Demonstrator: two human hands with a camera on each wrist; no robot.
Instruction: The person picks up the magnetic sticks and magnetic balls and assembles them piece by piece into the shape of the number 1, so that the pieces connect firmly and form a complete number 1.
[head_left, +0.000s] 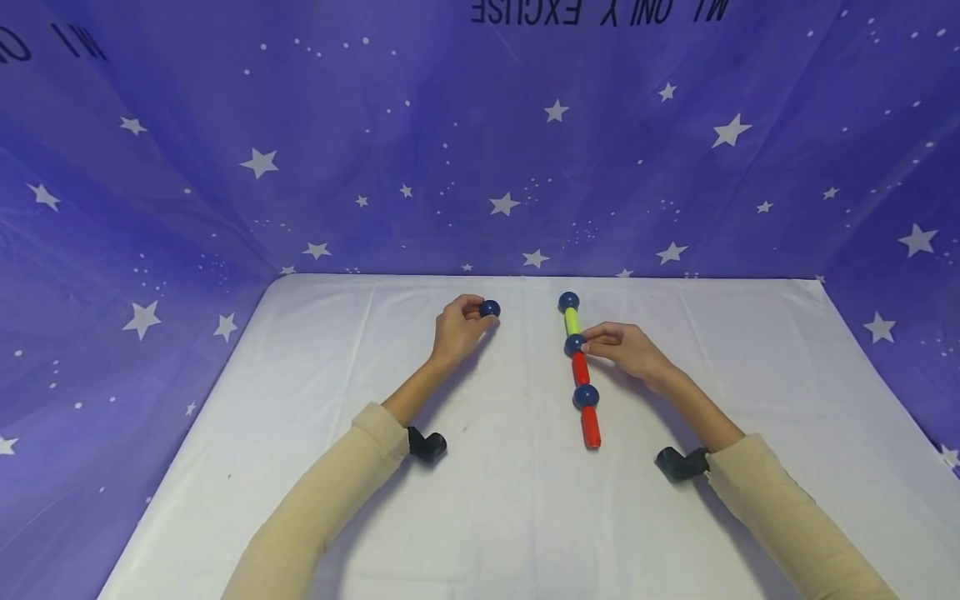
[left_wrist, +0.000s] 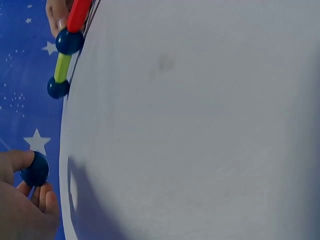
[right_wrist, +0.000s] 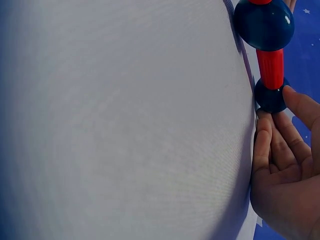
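My left hand [head_left: 457, 332] pinches a loose dark blue ball [head_left: 490, 309] between thumb and fingers, over the far part of the table. To its right lies a straight chain of blue balls and coloured rods. From the far end it runs: a blue ball [head_left: 568, 302], a yellow-green rod [head_left: 572, 322], a middle blue ball [head_left: 575, 345], a red rod [head_left: 581, 370], another blue ball [head_left: 586, 396] and a red end rod [head_left: 591, 427]. My right hand [head_left: 630, 350] pinches the middle ball from the right side, its thumb and fingers against it in the right wrist view.
A white cloth covers the table [head_left: 510, 517]. Behind it hangs a purple-blue curtain [head_left: 450, 150] with white stars. Black wrist mounts [head_left: 429, 447] stick out inward from both sleeves, low over the cloth.
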